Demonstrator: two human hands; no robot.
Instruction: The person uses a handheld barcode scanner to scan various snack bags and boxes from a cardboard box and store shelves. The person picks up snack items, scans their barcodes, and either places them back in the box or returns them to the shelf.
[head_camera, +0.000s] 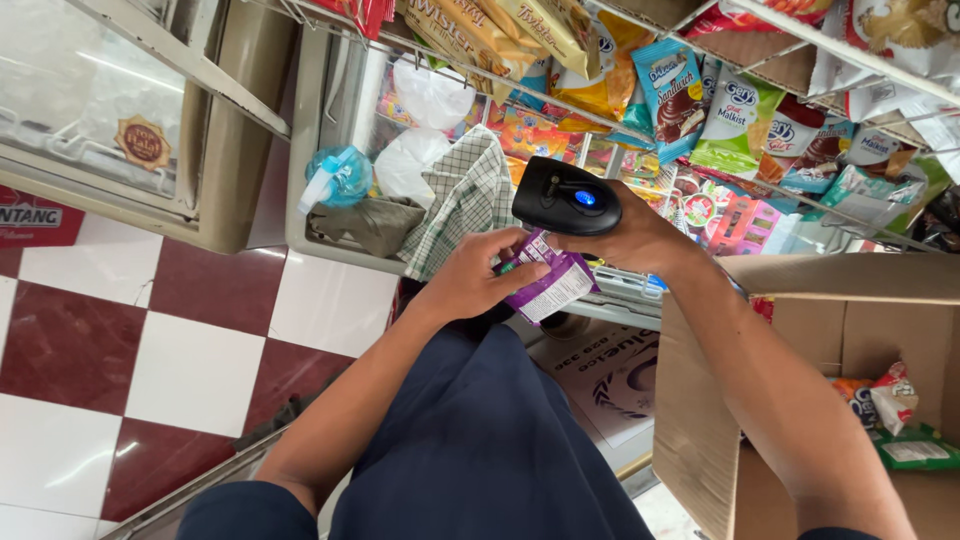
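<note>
My left hand (475, 272) holds a small purple snack packet (548, 280) with its white label side turned up. My right hand (640, 238) grips a black handheld barcode scanner (568, 196) whose blue light glows on top; the scanner's head sits just above the packet. Both hands are in front of a wire rack of snack packets (690, 110). My dark blue trousers (480, 440) fill the lower middle of the view.
An open cardboard box (700, 420) stands at right with a few snack packets (895, 400) inside. A checked cloth (465, 195), a blue spray bottle (335, 178) and white bags lie on a shelf. A glass-front cabinet (120, 120) is at upper left over red-and-white floor tiles (150, 350).
</note>
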